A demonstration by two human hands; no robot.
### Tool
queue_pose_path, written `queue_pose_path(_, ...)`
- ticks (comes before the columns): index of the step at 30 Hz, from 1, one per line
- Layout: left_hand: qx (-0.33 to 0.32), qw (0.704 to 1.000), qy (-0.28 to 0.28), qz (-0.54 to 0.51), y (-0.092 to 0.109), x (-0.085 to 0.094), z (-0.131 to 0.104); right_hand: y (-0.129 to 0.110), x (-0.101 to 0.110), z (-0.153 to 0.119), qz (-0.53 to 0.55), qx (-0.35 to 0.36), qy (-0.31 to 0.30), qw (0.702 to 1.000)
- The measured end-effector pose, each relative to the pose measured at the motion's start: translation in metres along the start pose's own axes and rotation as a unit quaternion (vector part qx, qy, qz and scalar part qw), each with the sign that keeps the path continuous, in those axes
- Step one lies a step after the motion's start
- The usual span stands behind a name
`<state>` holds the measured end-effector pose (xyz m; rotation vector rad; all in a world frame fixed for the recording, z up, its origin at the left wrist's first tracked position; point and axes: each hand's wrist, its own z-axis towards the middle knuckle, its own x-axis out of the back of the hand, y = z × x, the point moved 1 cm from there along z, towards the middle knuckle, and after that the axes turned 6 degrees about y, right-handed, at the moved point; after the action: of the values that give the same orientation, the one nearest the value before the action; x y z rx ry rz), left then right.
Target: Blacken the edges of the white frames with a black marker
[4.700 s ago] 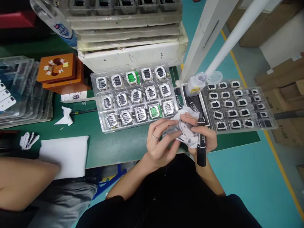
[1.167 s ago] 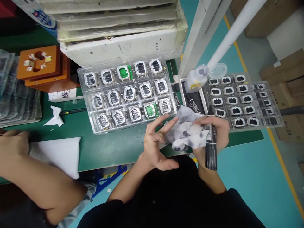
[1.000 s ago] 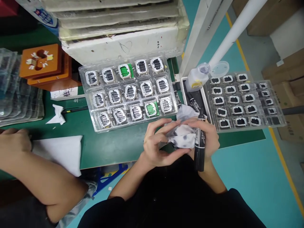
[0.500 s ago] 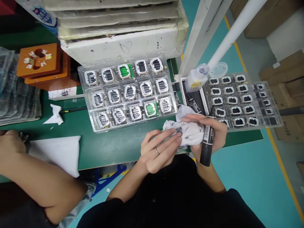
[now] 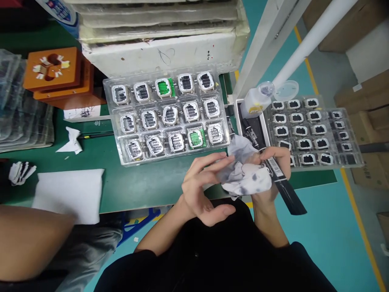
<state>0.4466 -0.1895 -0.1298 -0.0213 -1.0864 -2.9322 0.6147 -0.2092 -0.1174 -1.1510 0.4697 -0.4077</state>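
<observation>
My right hand (image 5: 278, 162) is closed round a black marker (image 5: 281, 184), which slants down to the right with a barcode label showing. The same hand also holds a crumpled white cloth (image 5: 249, 178) with dark smudges. My left hand (image 5: 202, 182) is open, thumb spread away, its fingertips at the cloth's left edge. Just beyond the hands lies a clear plastic tray (image 5: 121, 160) with rows of white-rimmed square parts, most filled black and two green. To the right, another clear tray (image 5: 349, 156) carries similar black parts.
A small black tray (image 5: 263, 125) holds a plastic bottle (image 5: 253, 101) and more markers. White posts (image 5: 263, 44) rise behind it. Stacked trays (image 5: 164, 56) stand at the back. At left are an orange fixture (image 5: 54, 73), a folded white cloth (image 5: 68, 190) and a co-worker's arm (image 5: 33, 239).
My left hand has opened and drawn back from the cloth, thumb now apart. In my right hand the marker has swung from near upright to a slant. The co-worker's arm has moved down and left.
</observation>
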Motion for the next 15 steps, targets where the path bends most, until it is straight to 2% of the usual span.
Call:
queue_pose_path(3, 0.089, 0.991, 0.003, -0.095, -0.001, -0.006, 0.0, -0.007, -0.002, -0.002, -0.032, -0.005, -0.021, 0.999)
queue_pose_path(8, 0.113, 0.983, -0.006, -0.143, -0.006, -0.011, -0.004, -0.018, -0.004, -0.003, -0.052, -0.019, -0.065, 0.996)
queue_pose_path(10, 0.088, 0.989, -0.015, -0.121, -0.011, -0.009, -0.006, -0.019, -0.004, -0.004, -0.065, -0.026, -0.07, 0.995)
queue_pose_path(15, -0.043, 0.998, -0.03, 0.022, -0.013, -0.003, -0.008, -0.023, -0.003, -0.007, -0.035, -0.071, -0.073, 0.994)
